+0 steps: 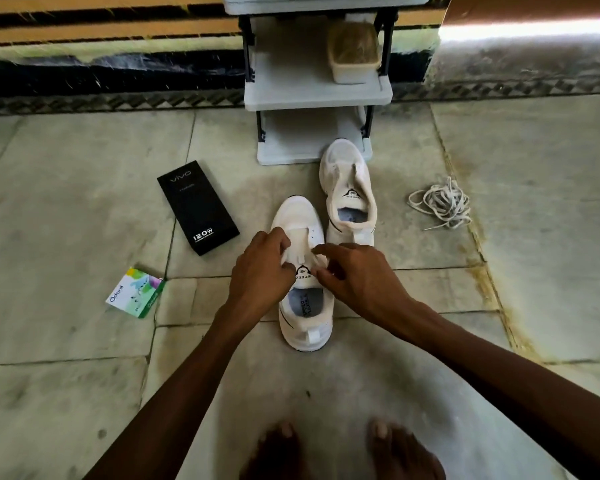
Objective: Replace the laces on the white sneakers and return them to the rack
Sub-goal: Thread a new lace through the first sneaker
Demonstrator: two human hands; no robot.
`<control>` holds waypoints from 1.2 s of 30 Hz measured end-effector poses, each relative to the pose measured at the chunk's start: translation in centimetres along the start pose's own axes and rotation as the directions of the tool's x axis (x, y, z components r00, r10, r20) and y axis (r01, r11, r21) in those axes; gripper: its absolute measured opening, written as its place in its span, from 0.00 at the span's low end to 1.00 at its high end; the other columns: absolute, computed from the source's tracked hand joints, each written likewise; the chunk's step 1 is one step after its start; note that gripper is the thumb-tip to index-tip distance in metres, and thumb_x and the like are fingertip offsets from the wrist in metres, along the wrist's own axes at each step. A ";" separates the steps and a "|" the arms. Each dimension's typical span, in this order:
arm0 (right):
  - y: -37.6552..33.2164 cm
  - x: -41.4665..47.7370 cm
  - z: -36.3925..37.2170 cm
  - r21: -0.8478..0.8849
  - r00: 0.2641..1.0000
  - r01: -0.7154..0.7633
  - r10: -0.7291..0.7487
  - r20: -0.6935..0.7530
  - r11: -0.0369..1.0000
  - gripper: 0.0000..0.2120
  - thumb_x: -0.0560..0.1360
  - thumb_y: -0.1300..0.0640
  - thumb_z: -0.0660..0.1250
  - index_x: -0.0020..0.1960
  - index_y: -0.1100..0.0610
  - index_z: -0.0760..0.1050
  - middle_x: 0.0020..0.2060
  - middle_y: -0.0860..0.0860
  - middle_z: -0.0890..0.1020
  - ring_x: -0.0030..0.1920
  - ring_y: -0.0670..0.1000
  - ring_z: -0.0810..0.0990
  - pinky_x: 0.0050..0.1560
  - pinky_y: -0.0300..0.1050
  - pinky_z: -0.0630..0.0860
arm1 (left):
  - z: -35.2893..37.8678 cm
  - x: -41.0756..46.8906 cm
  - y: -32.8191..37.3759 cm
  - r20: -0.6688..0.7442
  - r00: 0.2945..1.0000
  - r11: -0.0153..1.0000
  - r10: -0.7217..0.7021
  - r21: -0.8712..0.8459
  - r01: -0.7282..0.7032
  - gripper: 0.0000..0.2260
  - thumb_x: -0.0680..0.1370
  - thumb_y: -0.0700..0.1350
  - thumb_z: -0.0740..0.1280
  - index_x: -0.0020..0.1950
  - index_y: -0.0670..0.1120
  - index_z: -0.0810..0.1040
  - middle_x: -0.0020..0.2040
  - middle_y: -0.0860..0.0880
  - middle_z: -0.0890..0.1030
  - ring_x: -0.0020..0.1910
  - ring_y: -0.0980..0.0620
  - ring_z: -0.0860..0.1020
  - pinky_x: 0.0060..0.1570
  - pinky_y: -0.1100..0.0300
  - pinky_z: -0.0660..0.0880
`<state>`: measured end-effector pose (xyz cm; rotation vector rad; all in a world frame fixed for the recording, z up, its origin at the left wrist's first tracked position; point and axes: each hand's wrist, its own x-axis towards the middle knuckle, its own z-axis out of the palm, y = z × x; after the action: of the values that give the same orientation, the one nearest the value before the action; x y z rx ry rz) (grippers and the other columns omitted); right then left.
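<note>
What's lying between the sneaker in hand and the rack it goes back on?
The other sneaker lies on the floor straight between the near sneaker and the rack, its toe at the bottom shelf's front. A tub takes the right side of the shelf above.

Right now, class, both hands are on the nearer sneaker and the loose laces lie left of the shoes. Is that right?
No. The head view shows the loose laces lying right of the shoes. The left hand and right hand are indeed on the nearer sneaker.
</note>
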<state>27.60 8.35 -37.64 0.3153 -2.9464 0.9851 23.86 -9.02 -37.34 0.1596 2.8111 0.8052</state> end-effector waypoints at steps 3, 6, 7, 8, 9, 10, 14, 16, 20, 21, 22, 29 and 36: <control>1.0 0.3 -1.4 0.157 0.998 -0.060 0.064 -0.021 0.986 0.07 0.77 0.52 0.69 0.53 0.53 0.82 0.32 0.45 0.83 0.33 0.43 0.81 0.39 0.41 0.77 | 0.1 0.1 2.0 -0.112 0.993 0.998 0.037 -0.052 -0.043 0.11 0.76 0.43 0.67 0.59 0.49 0.75 0.58 0.49 0.74 0.53 0.50 0.77 0.50 0.55 0.74; 2.7 0.4 -3.1 0.338 0.963 -0.152 0.216 -0.163 0.929 0.06 0.78 0.56 0.69 0.47 0.57 0.82 0.31 0.49 0.83 0.29 0.45 0.82 0.34 0.42 0.79 | 0.1 0.2 4.8 -0.198 0.969 0.965 0.147 -0.189 -0.185 0.10 0.77 0.42 0.66 0.58 0.49 0.76 0.55 0.51 0.77 0.50 0.54 0.78 0.51 0.57 0.77; 3.5 0.3 -3.7 0.407 0.940 -0.199 0.291 -0.180 0.891 0.06 0.78 0.58 0.68 0.46 0.59 0.82 0.31 0.52 0.83 0.28 0.47 0.82 0.31 0.41 0.79 | 0.2 0.3 5.7 -0.192 0.965 0.950 0.179 -0.222 -0.221 0.09 0.77 0.41 0.66 0.57 0.49 0.76 0.53 0.52 0.78 0.49 0.55 0.78 0.50 0.60 0.77; 4.5 0.2 -4.3 0.453 0.914 -0.246 0.361 -0.188 0.857 0.06 0.78 0.59 0.68 0.46 0.60 0.82 0.31 0.53 0.83 0.28 0.48 0.81 0.29 0.40 0.78 | 0.4 0.5 6.6 -0.184 0.959 0.936 0.215 -0.240 -0.256 0.08 0.77 0.40 0.66 0.55 0.49 0.77 0.52 0.53 0.79 0.47 0.56 0.78 0.49 0.61 0.76; 5.7 0.1 -4.7 0.464 0.890 -0.290 0.414 -0.190 0.837 0.06 0.78 0.60 0.68 0.45 0.60 0.82 0.32 0.54 0.83 0.28 0.49 0.81 0.29 0.40 0.78 | 0.7 0.7 7.3 -0.179 0.950 0.925 0.255 -0.241 -0.293 0.08 0.77 0.40 0.66 0.54 0.49 0.78 0.50 0.53 0.80 0.46 0.57 0.78 0.48 0.61 0.76; 7.2 -0.1 -5.3 0.434 0.874 -0.327 0.443 -0.201 0.840 0.05 0.78 0.60 0.68 0.45 0.59 0.82 0.32 0.53 0.83 0.28 0.49 0.81 0.30 0.41 0.78 | 1.2 1.2 8.0 -0.170 0.941 0.914 0.294 -0.238 -0.328 0.07 0.77 0.40 0.66 0.53 0.49 0.79 0.49 0.53 0.80 0.45 0.57 0.78 0.47 0.60 0.76; 13.6 -1.4 -6.8 0.042 0.876 -0.421 0.419 -0.239 0.906 0.06 0.74 0.64 0.69 0.47 0.56 0.84 0.41 0.52 0.85 0.34 0.48 0.81 0.43 0.47 0.79 | 3.5 3.3 10.3 -0.067 0.930 0.897 0.362 -0.247 -0.366 0.06 0.76 0.40 0.66 0.50 0.47 0.80 0.45 0.53 0.81 0.42 0.58 0.78 0.46 0.63 0.74; 16.1 -1.9 -7.4 -0.040 0.876 -0.444 0.424 -0.232 0.895 0.10 0.73 0.67 0.66 0.49 0.58 0.84 0.47 0.55 0.83 0.38 0.54 0.81 0.42 0.47 0.78 | 4.8 4.2 11.6 -0.011 0.931 0.899 0.364 -0.258 -0.355 0.05 0.76 0.40 0.67 0.50 0.47 0.80 0.43 0.53 0.81 0.40 0.59 0.77 0.44 0.67 0.72; 18.7 -1.0 -7.2 -0.271 0.923 -0.384 0.356 -0.148 0.883 0.14 0.73 0.64 0.65 0.56 0.56 0.82 0.55 0.55 0.80 0.49 0.60 0.81 0.43 0.50 0.77 | 7.0 5.2 13.4 0.043 0.931 0.888 0.361 -0.319 -0.330 0.03 0.76 0.40 0.67 0.47 0.46 0.80 0.38 0.54 0.79 0.35 0.60 0.76 0.38 0.67 0.71; 19.0 -0.5 -7.1 -0.352 0.934 -0.356 0.340 -0.110 0.866 0.14 0.74 0.63 0.64 0.57 0.55 0.81 0.56 0.55 0.80 0.51 0.60 0.80 0.43 0.50 0.77 | 7.4 5.3 13.5 0.058 0.931 0.887 0.361 -0.330 -0.323 0.03 0.76 0.40 0.68 0.47 0.46 0.81 0.37 0.54 0.79 0.35 0.59 0.77 0.37 0.67 0.72; 19.2 0.0 -6.9 -0.430 0.945 -0.319 0.317 -0.078 0.845 0.13 0.75 0.62 0.64 0.57 0.54 0.80 0.56 0.54 0.79 0.54 0.60 0.79 0.43 0.51 0.77 | 7.7 5.4 13.5 0.070 0.931 0.885 0.359 -0.342 -0.316 0.03 0.76 0.40 0.68 0.47 0.46 0.81 0.36 0.55 0.79 0.34 0.59 0.77 0.37 0.66 0.73; 19.1 1.2 -6.6 -0.312 0.952 -0.291 0.242 -0.187 0.904 0.08 0.71 0.64 0.67 0.49 0.58 0.80 0.52 0.56 0.81 0.54 0.61 0.76 0.46 0.54 0.77 | 7.8 6.3 12.9 0.101 0.950 0.898 0.295 -0.370 -0.239 0.03 0.78 0.41 0.67 0.47 0.49 0.79 0.37 0.54 0.80 0.35 0.55 0.81 0.39 0.55 0.80; 13.7 -0.9 -7.8 0.102 0.968 -0.164 0.180 -0.174 0.981 0.02 0.75 0.58 0.72 0.43 0.54 0.80 0.37 0.43 0.81 0.40 0.44 0.78 0.42 0.37 0.72 | 7.5 5.8 13.2 0.022 0.905 0.895 0.425 -0.160 -0.417 0.06 0.79 0.42 0.65 0.54 0.46 0.79 0.45 0.48 0.81 0.43 0.51 0.79 0.45 0.53 0.76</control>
<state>25.43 23.84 -39.62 -0.0311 -2.8059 1.0980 20.56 6.93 -37.52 0.7763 2.6793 1.0795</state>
